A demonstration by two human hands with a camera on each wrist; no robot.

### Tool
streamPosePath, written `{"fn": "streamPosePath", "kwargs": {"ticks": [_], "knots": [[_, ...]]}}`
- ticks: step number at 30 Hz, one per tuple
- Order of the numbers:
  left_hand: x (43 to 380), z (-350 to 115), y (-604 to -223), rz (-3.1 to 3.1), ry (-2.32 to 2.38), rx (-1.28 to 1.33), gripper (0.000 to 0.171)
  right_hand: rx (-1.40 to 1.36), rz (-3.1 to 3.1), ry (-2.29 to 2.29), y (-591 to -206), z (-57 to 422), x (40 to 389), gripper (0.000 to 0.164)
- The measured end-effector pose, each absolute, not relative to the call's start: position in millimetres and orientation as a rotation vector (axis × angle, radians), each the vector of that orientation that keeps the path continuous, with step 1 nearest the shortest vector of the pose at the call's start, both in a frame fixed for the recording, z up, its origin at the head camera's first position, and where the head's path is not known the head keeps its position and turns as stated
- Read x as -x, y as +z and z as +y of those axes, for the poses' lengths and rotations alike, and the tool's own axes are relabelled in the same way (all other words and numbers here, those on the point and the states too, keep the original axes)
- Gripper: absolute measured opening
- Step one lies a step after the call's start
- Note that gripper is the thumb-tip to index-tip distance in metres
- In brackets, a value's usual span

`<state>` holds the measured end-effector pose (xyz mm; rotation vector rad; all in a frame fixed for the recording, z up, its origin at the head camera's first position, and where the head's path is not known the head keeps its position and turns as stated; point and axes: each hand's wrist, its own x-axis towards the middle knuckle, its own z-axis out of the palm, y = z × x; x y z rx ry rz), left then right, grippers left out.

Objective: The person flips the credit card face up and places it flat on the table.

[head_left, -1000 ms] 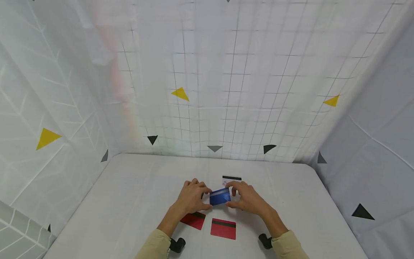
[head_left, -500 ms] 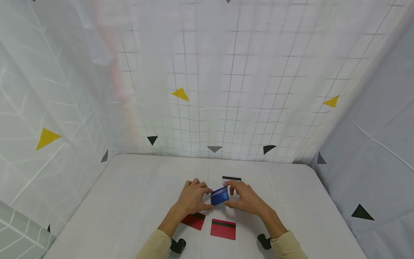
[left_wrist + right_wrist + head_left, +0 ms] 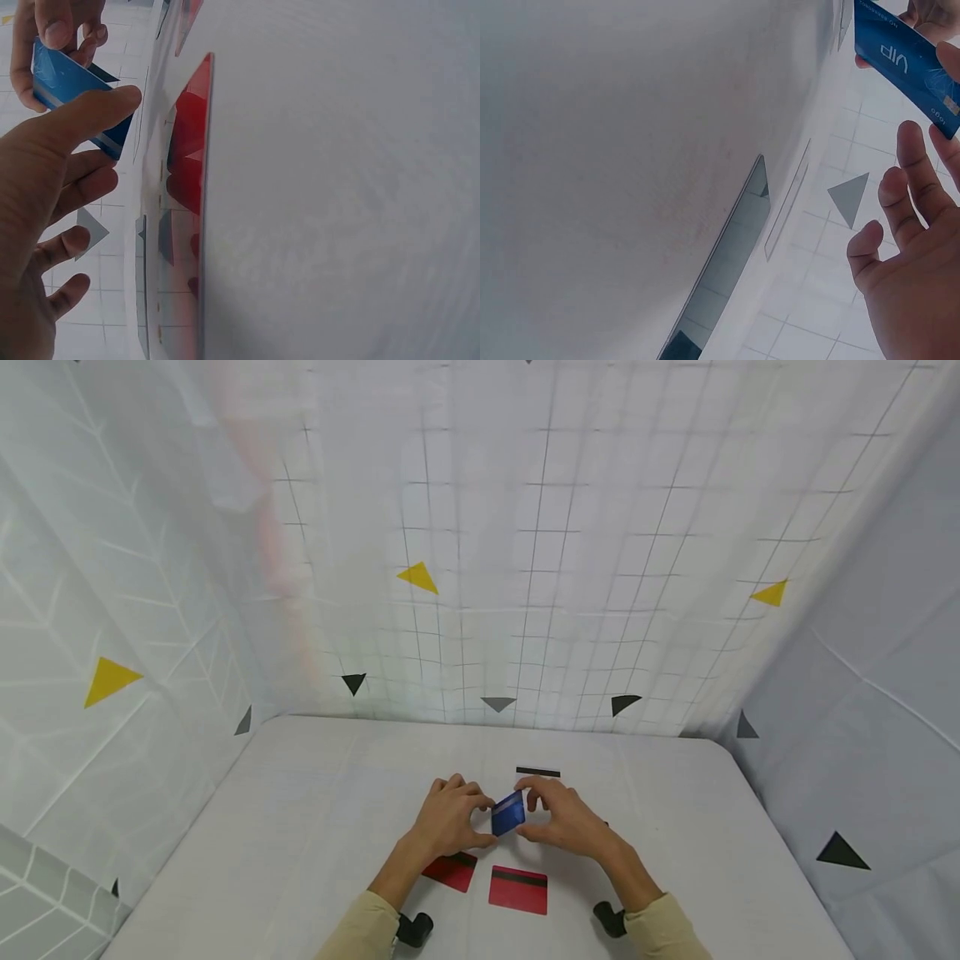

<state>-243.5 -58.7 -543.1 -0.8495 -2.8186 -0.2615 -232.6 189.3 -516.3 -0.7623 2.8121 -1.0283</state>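
Above the table, a blue card [image 3: 507,814] is held between both hands, tilted, with its pale stripe toward the head camera. My left hand [image 3: 447,818] pinches one end with thumb and fingers; its other fingers are spread in the left wrist view. At the opposite end, my right hand [image 3: 562,818] pinches the card. The right wrist view shows the other face of the blue card [image 3: 907,64], printed with "VIP". Nearer the body lie two red cards with dark stripes, one red card [image 3: 518,890] in full view, the other red card [image 3: 453,872] partly under the left hand.
A white card [image 3: 537,773] with a black stripe lies beyond the right hand, partly covered. A dark, glossy card [image 3: 724,262] lies on the table beside the right hand. White cloth covers the table [image 3: 315,827]; white sheets [image 3: 480,527] surround it.
The blue card has turned and looks narrower and more slanted. My right hand has moved slightly left, closer to the left hand. The cards on the table have stayed put.
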Motion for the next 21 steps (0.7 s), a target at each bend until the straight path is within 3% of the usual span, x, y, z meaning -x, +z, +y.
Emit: {"fn": "streamPosePath", "kwargs": {"ticks": [21], "knots": [[241.6,-57.8,-540.7,-2.817,-0.263,0.856,0.056,0.781,2.74,-1.059,-514.9,184.5,233.0,0.061]]}}
